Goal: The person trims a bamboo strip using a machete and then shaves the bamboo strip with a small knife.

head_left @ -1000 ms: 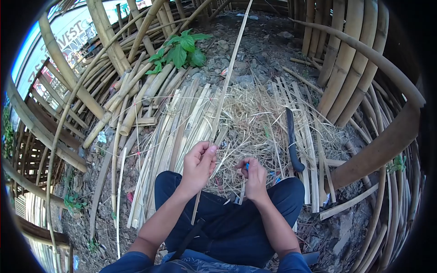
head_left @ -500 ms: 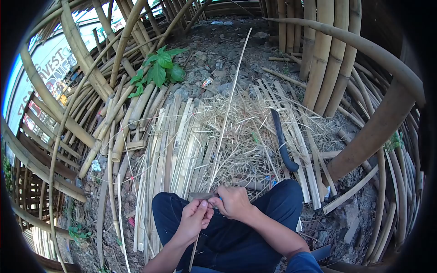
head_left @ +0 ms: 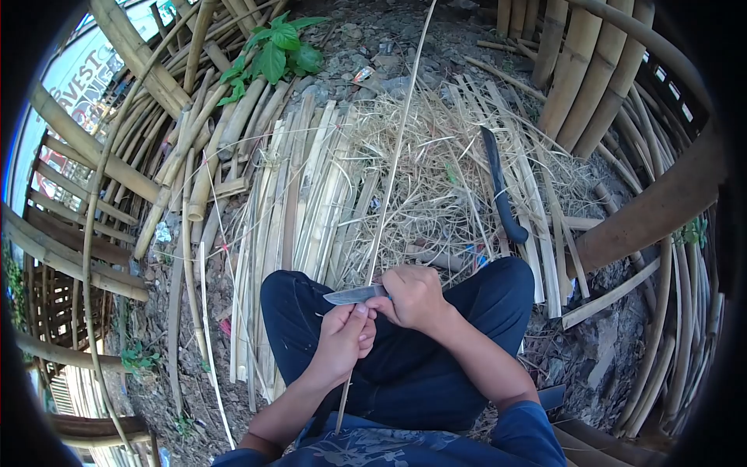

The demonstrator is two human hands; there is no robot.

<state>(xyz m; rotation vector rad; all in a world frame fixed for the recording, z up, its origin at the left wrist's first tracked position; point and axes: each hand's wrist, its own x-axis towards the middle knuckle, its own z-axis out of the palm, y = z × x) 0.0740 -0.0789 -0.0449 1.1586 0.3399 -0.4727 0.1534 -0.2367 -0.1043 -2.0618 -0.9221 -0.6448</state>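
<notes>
"Bamboo strip (head_left: pixel 401 132) centre stage, running from the top edge down into the left hand (head_left: pixel 342 342), its lower end over the dark trousers (head_left: pixel 424 389)! Now, from the left?"

"Leafy green plant (head_left: pixel 276 50) up top, then split slats (head_left: pixel 307 187) nearer in, lying side by side."

"And that left hand?"

"Firm pinch! Thumb and curled fingers pressed together on the strip."

"What's the steel there?"

"Knife (head_left: pixel 352 296), point to the left, blade lying across the strip just above the left thumb."

"Who has the handle?"

"Right hand (head_left: pixel 416 297), fist wrapped round it, thumb just beside the left one. Whether that thumb presses the strip, can't tell."

"Further right?"

"Pale shavings (head_left: pixel 424 194), a tangled heap beyond the hands, then a black-handled machete (head_left: pixel 498 183) lying along the right side, and out wide, upright bamboo poles (head_left: pixel 595 70)!"
</notes>
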